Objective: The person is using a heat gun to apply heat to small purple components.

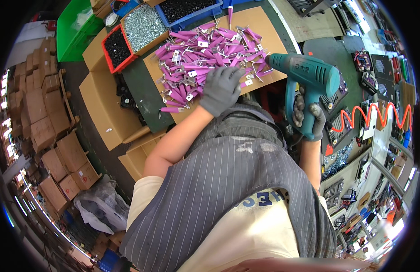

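Observation:
A heap of purple-sleeved metal pieces [219, 52] with bent silvery ends lies on a flat cardboard sheet [275, 41]. My left hand [222, 88], in a grey glove, rests palm down over the near edge of the heap, fingers stretched out over the pieces; what lies under the palm is hidden. My gloved right hand [315, 119] is wrapped round the handle of a teal heat gun [305, 72]. Its nozzle points left, toward the right edge of the heap.
Beyond the heap stand a red bin [132, 58] of black parts, a carton of silvery screws [144, 28] and a blue bin [214, 12]. An open carton [98, 106] is at left. An orange coiled hose [378, 115] hangs at right. Stacked boxes [39, 104] line the far left.

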`<action>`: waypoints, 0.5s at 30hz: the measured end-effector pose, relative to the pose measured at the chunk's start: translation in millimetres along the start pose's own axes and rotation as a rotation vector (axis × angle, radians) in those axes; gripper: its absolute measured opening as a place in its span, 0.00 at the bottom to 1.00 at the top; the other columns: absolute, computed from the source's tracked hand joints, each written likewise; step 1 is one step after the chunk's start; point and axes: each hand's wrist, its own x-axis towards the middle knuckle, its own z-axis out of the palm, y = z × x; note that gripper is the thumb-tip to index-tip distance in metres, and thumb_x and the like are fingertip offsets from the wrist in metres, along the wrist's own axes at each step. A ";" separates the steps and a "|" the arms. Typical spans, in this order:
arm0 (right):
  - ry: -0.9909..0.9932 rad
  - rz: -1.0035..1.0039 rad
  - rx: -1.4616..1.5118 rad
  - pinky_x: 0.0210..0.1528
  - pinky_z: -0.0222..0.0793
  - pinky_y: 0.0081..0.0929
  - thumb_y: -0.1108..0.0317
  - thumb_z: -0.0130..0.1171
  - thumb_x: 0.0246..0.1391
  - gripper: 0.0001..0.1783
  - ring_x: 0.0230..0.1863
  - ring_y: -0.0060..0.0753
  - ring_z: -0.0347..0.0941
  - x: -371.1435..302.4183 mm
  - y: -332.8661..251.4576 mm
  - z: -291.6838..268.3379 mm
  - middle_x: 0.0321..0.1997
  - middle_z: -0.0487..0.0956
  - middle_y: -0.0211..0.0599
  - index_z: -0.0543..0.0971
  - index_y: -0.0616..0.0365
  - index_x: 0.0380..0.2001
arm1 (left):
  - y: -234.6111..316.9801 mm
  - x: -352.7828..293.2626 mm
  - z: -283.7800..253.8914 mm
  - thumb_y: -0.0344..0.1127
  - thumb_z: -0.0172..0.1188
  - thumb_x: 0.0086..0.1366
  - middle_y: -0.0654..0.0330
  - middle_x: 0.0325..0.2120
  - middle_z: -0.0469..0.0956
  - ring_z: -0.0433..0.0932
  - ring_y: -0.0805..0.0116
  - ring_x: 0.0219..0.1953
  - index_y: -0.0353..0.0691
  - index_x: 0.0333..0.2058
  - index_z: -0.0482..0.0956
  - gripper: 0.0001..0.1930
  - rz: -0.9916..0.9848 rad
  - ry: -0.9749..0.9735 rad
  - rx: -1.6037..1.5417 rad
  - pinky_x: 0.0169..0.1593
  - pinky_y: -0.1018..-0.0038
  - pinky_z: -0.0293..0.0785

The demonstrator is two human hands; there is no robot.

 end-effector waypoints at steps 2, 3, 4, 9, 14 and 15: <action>0.011 0.023 -0.020 0.16 0.68 0.22 0.63 0.58 0.46 0.35 0.20 0.28 0.68 0.1 -9.6 0.0 0.31 0.70 0.38 0.61 0.67 0.56 | 3.9 14.2 11.7 0.36 0.59 0.54 0.61 0.45 0.74 0.71 0.61 0.49 0.49 0.49 0.73 0.21 -0.026 -0.016 0.072 0.52 0.60 0.64; 0.026 0.048 -0.037 0.15 0.67 0.21 0.62 0.59 0.45 0.36 0.19 0.28 0.68 -4.1 -15.0 0.6 0.30 0.70 0.38 0.61 0.67 0.55 | 3.7 17.9 15.3 0.36 0.59 0.54 0.61 0.45 0.74 0.71 0.61 0.49 0.49 0.49 0.73 0.21 -0.037 -0.024 0.077 0.52 0.60 0.64; 0.041 0.074 -0.055 0.15 0.67 0.21 0.61 0.60 0.44 0.36 0.18 0.27 0.68 -8.2 -19.1 0.5 0.30 0.70 0.37 0.61 0.67 0.55 | 3.5 21.2 17.8 0.37 0.59 0.54 0.61 0.46 0.73 0.71 0.61 0.49 0.49 0.50 0.73 0.22 -0.048 -0.023 0.105 0.52 0.60 0.64; 0.129 0.145 -0.148 0.13 0.68 0.21 0.59 0.64 0.39 0.39 0.16 0.28 0.69 -18.7 -32.3 -8.1 0.27 0.70 0.37 0.62 0.67 0.53 | 3.1 24.4 34.0 0.41 0.61 0.52 0.61 0.50 0.71 0.69 0.60 0.52 0.50 0.53 0.71 0.27 -0.157 -0.074 0.243 0.52 0.58 0.63; 0.168 0.207 -0.110 0.14 0.68 0.22 0.59 0.66 0.37 0.42 0.17 0.28 0.70 -18.1 -32.0 -12.0 0.26 0.70 0.37 0.61 0.68 0.53 | 0.4 29.9 40.3 0.44 0.62 0.52 0.60 0.53 0.69 0.67 0.60 0.54 0.51 0.56 0.68 0.31 -0.237 -0.099 0.305 0.53 0.56 0.61; 0.173 0.212 -0.105 0.14 0.68 0.22 0.59 0.66 0.37 0.42 0.17 0.28 0.70 -17.8 -31.8 -12.8 0.26 0.70 0.37 0.61 0.68 0.53 | -0.6 29.8 41.3 0.45 0.62 0.52 0.60 0.54 0.68 0.67 0.60 0.54 0.51 0.57 0.68 0.31 -0.269 -0.117 0.336 0.53 0.55 0.61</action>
